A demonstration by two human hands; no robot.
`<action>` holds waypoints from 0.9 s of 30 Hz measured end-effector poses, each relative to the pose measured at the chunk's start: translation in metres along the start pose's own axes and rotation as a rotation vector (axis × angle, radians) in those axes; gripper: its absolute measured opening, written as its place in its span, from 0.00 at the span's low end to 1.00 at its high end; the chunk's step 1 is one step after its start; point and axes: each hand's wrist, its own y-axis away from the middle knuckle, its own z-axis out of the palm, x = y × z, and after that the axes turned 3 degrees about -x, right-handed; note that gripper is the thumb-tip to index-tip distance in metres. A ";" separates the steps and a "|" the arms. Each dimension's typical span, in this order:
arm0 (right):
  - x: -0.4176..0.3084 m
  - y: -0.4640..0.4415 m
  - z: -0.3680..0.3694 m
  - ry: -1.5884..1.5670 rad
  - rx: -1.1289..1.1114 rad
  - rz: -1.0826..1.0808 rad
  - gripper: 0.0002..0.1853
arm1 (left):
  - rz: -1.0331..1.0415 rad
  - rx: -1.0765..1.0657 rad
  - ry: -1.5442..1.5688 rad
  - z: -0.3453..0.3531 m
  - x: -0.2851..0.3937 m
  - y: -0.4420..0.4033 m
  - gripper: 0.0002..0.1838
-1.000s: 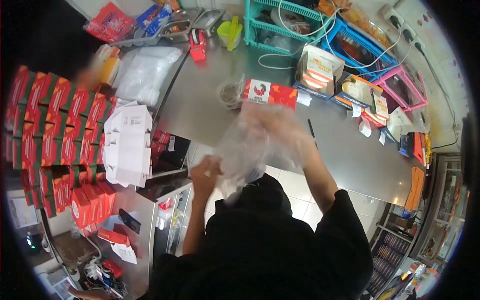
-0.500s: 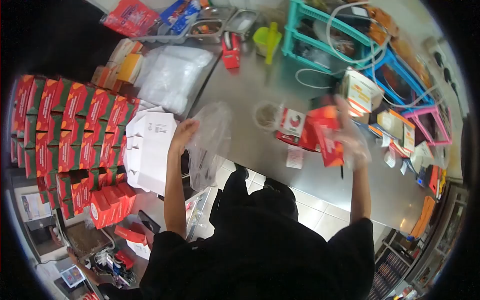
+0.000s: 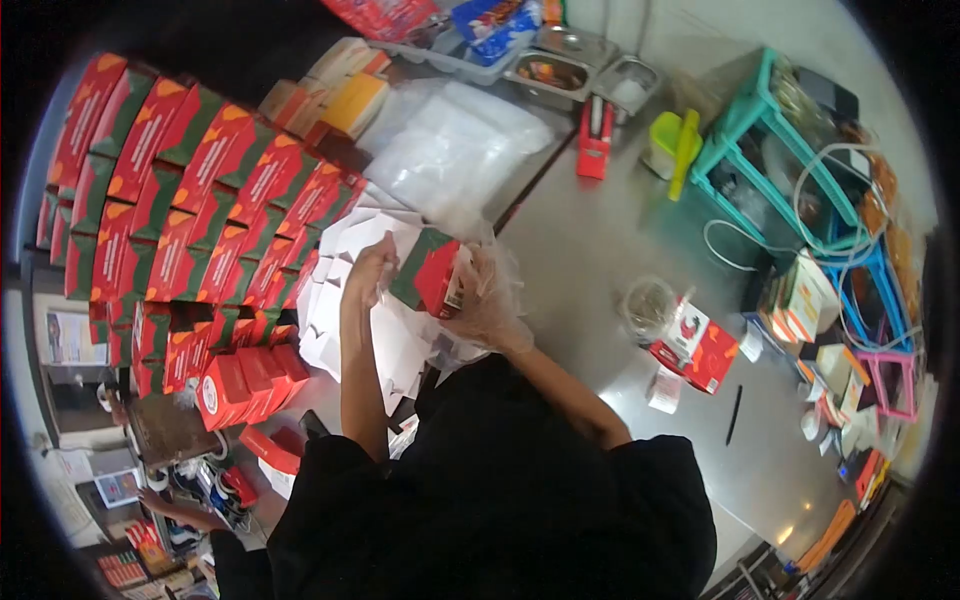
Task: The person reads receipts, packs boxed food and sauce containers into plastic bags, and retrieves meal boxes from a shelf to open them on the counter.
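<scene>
My right hand (image 3: 488, 305), in a clear plastic glove, grips a red and green box (image 3: 422, 275) from its right side. My left hand (image 3: 372, 268), bare, is just left of the box, its fingers pinched on the edge of a clear plastic bag (image 3: 462, 222). The thin film bunches around the box and glove; whether the box is inside it, I cannot tell. Under and behind my left hand lie white folded cartons (image 3: 345, 335). Another red box (image 3: 712, 352) rests on the steel table, beside a round clear tub (image 3: 648, 305).
Stacked red and green boxes (image 3: 190, 190) rise at the left. A pile of clear bags (image 3: 455, 140) lies at the back, near a red tape dispenser (image 3: 594, 140). Teal shelving (image 3: 760, 130) stands back right; a black pen (image 3: 735, 415) is on the table. Someone's arm (image 3: 185, 512) shows lower left.
My right hand has carried the red and green box leftward from the table's right side to the bag by my left hand. The view has turned toward the left.
</scene>
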 end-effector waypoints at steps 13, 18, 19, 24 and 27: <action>-0.016 -0.022 -0.106 0.402 -0.737 0.137 0.23 | 0.237 -0.665 0.118 0.106 0.107 0.151 0.19; 0.021 -0.001 -0.138 0.100 -0.303 -0.063 0.14 | 0.152 -0.399 0.230 0.121 0.099 0.103 0.19; 0.025 0.006 -0.161 -0.212 -0.158 -0.026 0.16 | 0.131 -0.498 0.202 0.112 0.085 0.087 0.19; 0.000 0.061 -0.327 0.562 -0.394 0.647 0.42 | 0.036 -0.385 0.255 0.096 0.062 0.075 0.17; 0.053 0.124 -0.307 1.189 -0.439 0.412 0.50 | 0.063 -0.372 0.259 0.093 0.060 0.067 0.19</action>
